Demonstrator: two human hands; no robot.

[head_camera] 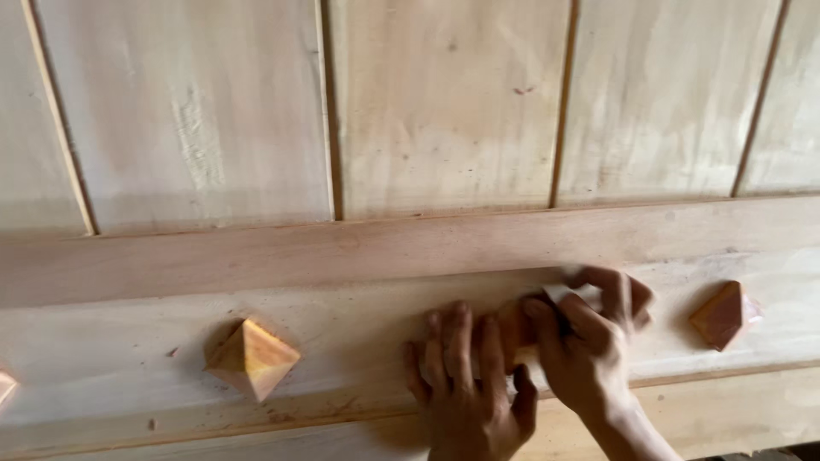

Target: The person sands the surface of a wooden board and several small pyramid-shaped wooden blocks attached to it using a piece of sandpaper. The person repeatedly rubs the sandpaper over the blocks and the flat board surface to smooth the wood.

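A wide pale wooden rail of a door-like panel runs across the lower view, with raised reddish-brown pyramid studs on it. My left hand lies flat on the rail with fingers together, pressed against the middle stud, which my hands mostly hide. My right hand is curled over that stud and grips a small pale folded piece, probably sandpaper, against its top. The paper's full shape is hidden by my fingers.
One pyramid stud sits to the left and another to the right; a further one shows at the left edge. Above the rail are vertical pale boards divided by dark grooves.
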